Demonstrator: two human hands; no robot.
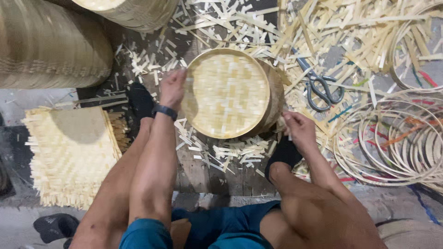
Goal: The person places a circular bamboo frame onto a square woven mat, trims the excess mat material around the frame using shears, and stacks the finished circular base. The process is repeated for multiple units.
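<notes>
A round woven bamboo tray (226,92) with a rim sits on top of a stack of like trays (273,87) between my knees. My left hand (172,87), with a dark band on the wrist, grips the tray's left rim. My right hand (295,125) rests at the lower right of the stack, fingers pinched on a thin bamboo strip; what exactly it holds is hard to tell.
Grey scissors (318,87) lie among bamboo strips to the right. Thin bamboo hoops (397,143) pile at the right. A stack of square woven mats (69,152) lies at the left. Tall stacks of finished trays (50,46) stand at the upper left. Cut scraps litter the wooden boards (207,170).
</notes>
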